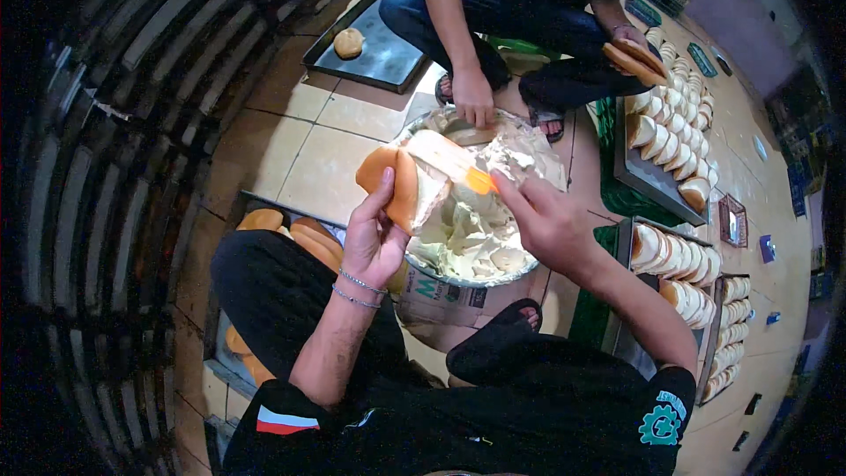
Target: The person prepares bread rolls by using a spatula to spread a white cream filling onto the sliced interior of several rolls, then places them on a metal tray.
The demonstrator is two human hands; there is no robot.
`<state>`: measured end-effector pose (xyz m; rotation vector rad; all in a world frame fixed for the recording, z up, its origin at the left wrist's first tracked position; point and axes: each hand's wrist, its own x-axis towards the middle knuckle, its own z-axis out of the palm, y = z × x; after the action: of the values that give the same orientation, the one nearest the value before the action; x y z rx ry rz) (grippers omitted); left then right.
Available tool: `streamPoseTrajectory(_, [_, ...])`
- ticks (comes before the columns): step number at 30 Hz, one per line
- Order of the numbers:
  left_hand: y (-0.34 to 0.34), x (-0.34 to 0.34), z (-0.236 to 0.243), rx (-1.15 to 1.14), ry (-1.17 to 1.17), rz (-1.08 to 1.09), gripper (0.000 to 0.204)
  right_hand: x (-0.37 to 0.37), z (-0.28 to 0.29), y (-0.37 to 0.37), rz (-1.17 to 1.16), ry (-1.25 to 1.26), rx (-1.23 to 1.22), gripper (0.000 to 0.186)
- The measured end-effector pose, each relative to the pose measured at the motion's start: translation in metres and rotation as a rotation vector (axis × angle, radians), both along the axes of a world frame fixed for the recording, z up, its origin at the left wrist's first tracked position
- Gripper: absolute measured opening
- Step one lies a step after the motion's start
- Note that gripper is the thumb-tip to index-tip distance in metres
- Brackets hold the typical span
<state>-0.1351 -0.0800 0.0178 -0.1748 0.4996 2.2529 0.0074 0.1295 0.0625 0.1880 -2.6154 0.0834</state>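
Observation:
My left hand (pixel 370 242) grips a split brown bun (pixel 394 181), holding it tilted above the near left rim of a large round basin (pixel 480 283). Pale cream (pixel 467 222) fills the basin in uneven heaps. Between the thumb and fingers of my right hand (pixel 553 225) is the orange handle of a spatula (pixel 441 155). Its wide pale blade reaches left to the open side of the bun and carries cream. White cream shows on the bun's inner face. The fingertips behind the bun are hidden.
Opposite sits a co-worker, one hand (pixel 474 101) at the basin's far rim, the other holding an opened bun (pixel 636 62). Trays of cream-filled buns (pixel 670 137) line the right. A tray of buns (pixel 313 242) lies by my left knee; a dark tray (pixel 379 48) holds one round bun.

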Motion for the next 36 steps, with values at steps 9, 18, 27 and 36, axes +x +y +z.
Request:
streamPoseTrajectory(9, [-0.005, 0.000, 0.002, -0.234, 0.549, 0.250, 0.042, 0.036, 0.010, 0.023, -0.255, -0.257, -0.628, 0.017])
streamPoseTrajectory(18, [0.019, 0.012, -0.007, -0.583, 1.323, 0.457, 0.079, 0.025, 0.033, -0.009, -0.121, -0.814, -1.911, 0.032])
streamPoseTrajectory(27, [0.020, 0.017, 0.000, -0.685, 1.433, 0.409, 0.067, 0.020, 0.035, -0.022, -0.088, -0.452, -0.863, 0.027])
streamPoseTrajectory(36, [0.019, 0.015, -0.007, -1.081, 1.559, 0.538, 0.058, 0.035, 0.035, -0.052, -0.025, -0.456, -0.569, 0.034])
